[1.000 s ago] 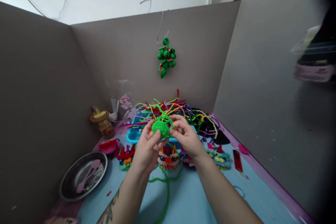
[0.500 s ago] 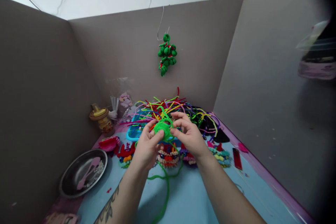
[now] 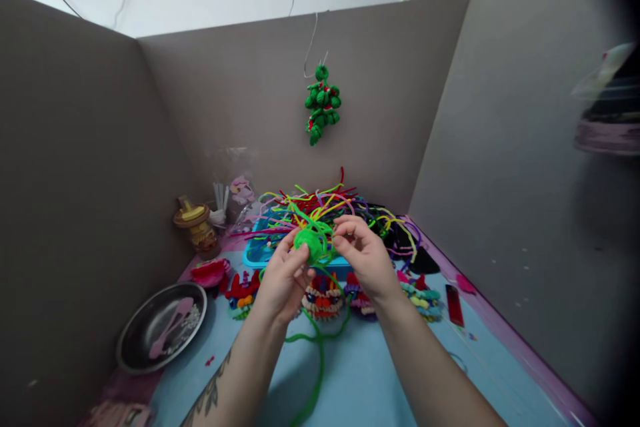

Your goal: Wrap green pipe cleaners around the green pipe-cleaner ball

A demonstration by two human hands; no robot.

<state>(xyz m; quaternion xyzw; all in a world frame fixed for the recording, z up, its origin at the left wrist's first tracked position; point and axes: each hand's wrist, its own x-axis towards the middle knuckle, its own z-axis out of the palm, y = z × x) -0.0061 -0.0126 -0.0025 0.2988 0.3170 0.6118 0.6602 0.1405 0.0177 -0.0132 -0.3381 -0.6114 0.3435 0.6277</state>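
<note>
My left hand (image 3: 285, 277) pinches a bright green coil (image 3: 309, 245), a rounded fuzzy piece wound like a pipe cleaner, with its thumb on the near face. Loose green loops stick out above and to the right of the coil. A long green strand (image 3: 320, 367) hangs from it and runs down over the table. Just right of the coil, my right hand (image 3: 363, 253) has its thumb and curled fingers together beside the loops. Whatever lies between those fingertips is too small to make out.
Behind the hands, a blue tray (image 3: 255, 255) overflows with colourful pipe cleaners. Several fuzzy figures, one peach and orange (image 3: 323, 298), line the table. A metal bowl (image 3: 125, 353) sits left. A green ornament (image 3: 323, 103) hangs before the grey partition (image 3: 240, 93). A red object (image 3: 454, 305) lies right.
My right hand has shifted slightly right, away from the coil. The loose green loops have changed shape, and the upper strand leans further left. The whole view has moved slightly.
</note>
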